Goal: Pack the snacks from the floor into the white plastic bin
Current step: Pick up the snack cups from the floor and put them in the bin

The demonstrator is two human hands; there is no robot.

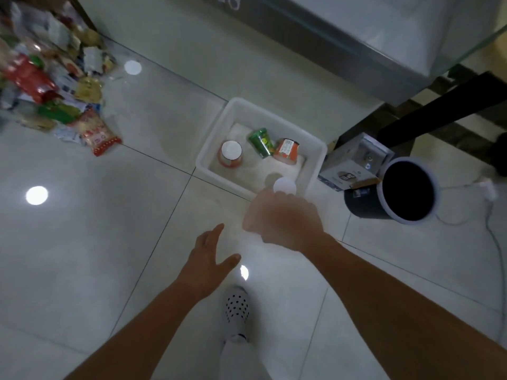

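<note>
The white plastic bin [211, 144] stands on the tiled floor in the middle of the view. Inside it are a red cup with a white lid [230, 154], a green can [261, 142] lying tilted, and an orange cup [286, 150]. My right hand [285, 220] is blurred over the bin's near corner, back of the hand up. A white round object [285, 185] shows just past its fingertips; whether the fingers hold it is unclear. My left hand [211, 256] hovers lower left with fingers straight, holding nothing. A pile of snack packets [49, 86] lies at the far left.
A dark round waste bin [408, 187] and a grey cardboard box [354, 160] stand right of the white bin. A white cable [491, 229] runs along the floor at far right. A large white appliance [384, 31] fills the top right. My shoe [237, 311] is below the hands.
</note>
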